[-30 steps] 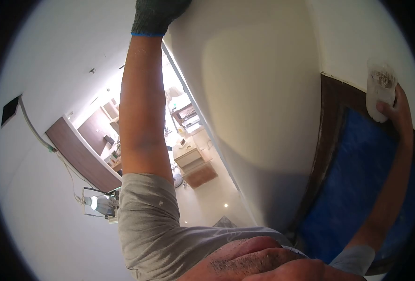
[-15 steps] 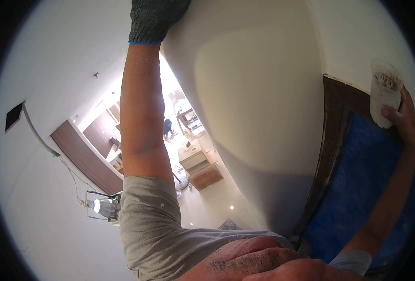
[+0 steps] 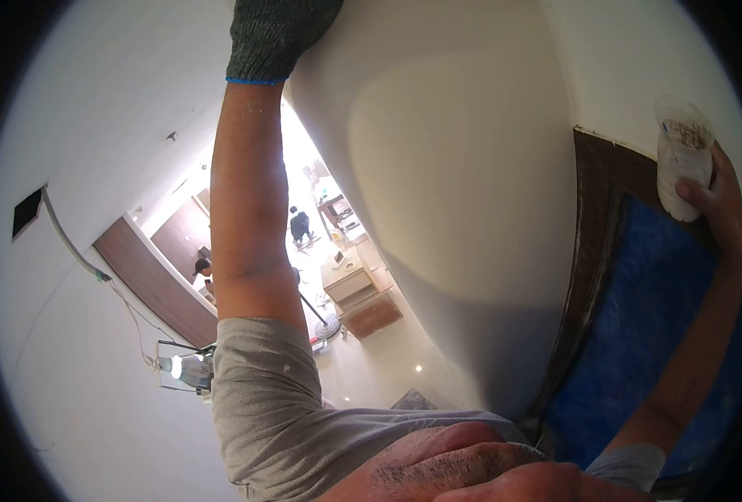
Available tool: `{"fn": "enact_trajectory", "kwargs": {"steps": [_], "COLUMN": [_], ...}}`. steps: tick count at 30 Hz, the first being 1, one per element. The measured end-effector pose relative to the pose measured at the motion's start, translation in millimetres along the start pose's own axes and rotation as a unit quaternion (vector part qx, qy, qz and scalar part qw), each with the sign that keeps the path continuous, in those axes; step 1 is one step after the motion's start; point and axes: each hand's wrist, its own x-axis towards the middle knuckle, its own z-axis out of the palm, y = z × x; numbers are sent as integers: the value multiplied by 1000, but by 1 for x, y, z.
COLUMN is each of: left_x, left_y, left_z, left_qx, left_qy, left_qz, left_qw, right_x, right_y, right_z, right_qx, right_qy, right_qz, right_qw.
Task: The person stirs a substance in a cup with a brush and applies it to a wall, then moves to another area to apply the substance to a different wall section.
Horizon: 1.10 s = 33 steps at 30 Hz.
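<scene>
My left hand (image 3: 280,38), in a dark knitted glove with a blue cuff edge, is raised at the top edge beside the pale wall (image 3: 454,159). Its fingers are cut off by the frame or hidden, so what it holds, if anything, does not show. At the far right my bare right hand (image 3: 716,197) is closed round a clear plastic bottle (image 3: 683,171) with its top cut open. Whitish material coats or fills the bottle, which is nearly upright in the picture, in front of the brown frame (image 3: 593,180) around a blue panel (image 3: 639,326).
A lit lamp (image 3: 182,368) and hanging cable (image 3: 74,251) are at the left. Beyond my left arm are a crouching person (image 3: 300,224), a person in a cap (image 3: 202,268), a fan (image 3: 327,326) and a wooden cabinet (image 3: 354,289). A dark square opening (image 3: 28,215) is farther left.
My right hand and the bottle have shifted slightly up and left. My left forearm has moved a little left. The person in the cap now shows, and the crouching person is more visible.
</scene>
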Motion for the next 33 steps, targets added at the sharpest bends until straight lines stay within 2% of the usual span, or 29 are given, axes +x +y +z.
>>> {"fn": "enact_trajectory", "kwargs": {"steps": [7, 11, 14, 20, 23, 26, 29, 32, 33], "left_x": [-1, -4, -3, -5, -6, -6, -7, -10, -10], "left_y": [2, 4, 0, -7, -3, -18, -13, -4, -5], "left_z": [-2, -2, 0, 1, 2, 2, 0, 0, 0], "left_qx": [3, -18, 29, -30, 33, -15, -15, -10, -12], "left_qy": [-13, -7, -14, 4, 23, -12, 5, 15, 13], "left_qz": [16, 8, 10, 72, 28, 89, 102, 26, 36], "left_qw": [1000, 1000, 999, 997, 999, 996, 995, 999, 999], "right_x": [0, 0, 0, 3, 4, 2, 3, 3, 3], "right_y": [-4, -9, -7, 0, 0, 0, -2, -3, -2], "right_z": [0, 3, 1, 1, 1, 5, 5, 5, 5], "right_qx": [1, -17, -1, 4, 5, 13, 22, 21, 20], "right_qy": [-19, -9, -16, -24, -10, 20, 13, 10, 11], "right_qz": [14, -8, -6, -1, -12, -29, -27, -25, -29], "right_qw": [1000, 1000, 1000, 1000, 1000, 999, 999, 999, 999]}}
